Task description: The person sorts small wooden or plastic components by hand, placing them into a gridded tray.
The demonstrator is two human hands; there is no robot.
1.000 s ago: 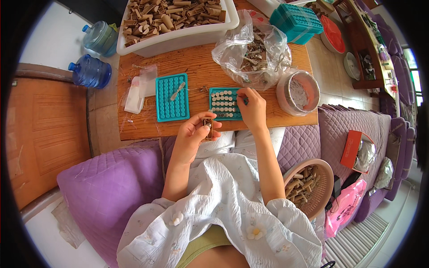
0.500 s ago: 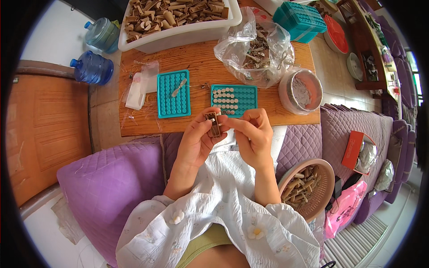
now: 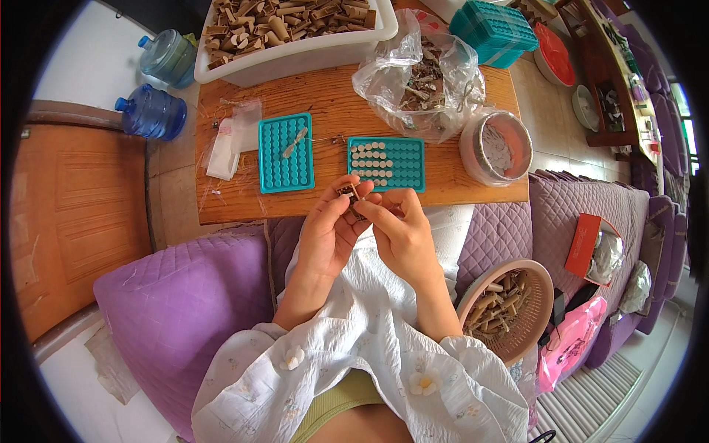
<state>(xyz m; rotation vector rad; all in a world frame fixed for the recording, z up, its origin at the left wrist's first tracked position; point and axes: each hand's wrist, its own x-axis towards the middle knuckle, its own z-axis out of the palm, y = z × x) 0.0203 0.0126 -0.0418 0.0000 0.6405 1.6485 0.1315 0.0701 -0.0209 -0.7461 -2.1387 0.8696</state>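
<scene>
My left hand (image 3: 323,232) is closed around a small brown hollow piece (image 3: 348,193), with a dark, open inside, just in front of the table edge. My right hand (image 3: 405,235) has its thumb and forefinger pinched against the piece's lower side; what sits between those fingertips is hidden. Right behind the hands lies a teal tray (image 3: 408,166) of round cups, its left part filled with small white discs (image 3: 374,155). A second teal tray (image 3: 285,173) stands to the left, with a small clear packet (image 3: 296,142) on it.
A white bin (image 3: 295,61) of brown half-tubes stands at the back. Beside it are a clear plastic bag (image 3: 388,77) of scraps and stacked teal trays (image 3: 493,33). A round tub (image 3: 478,159) sits at the table's right; a pink basket (image 3: 543,306) of brown pieces rests on the sofa.
The right hand has come closer to the left, its fingertips pressing lower on the brown piece. The piece has tilted and shows less of its length.
</scene>
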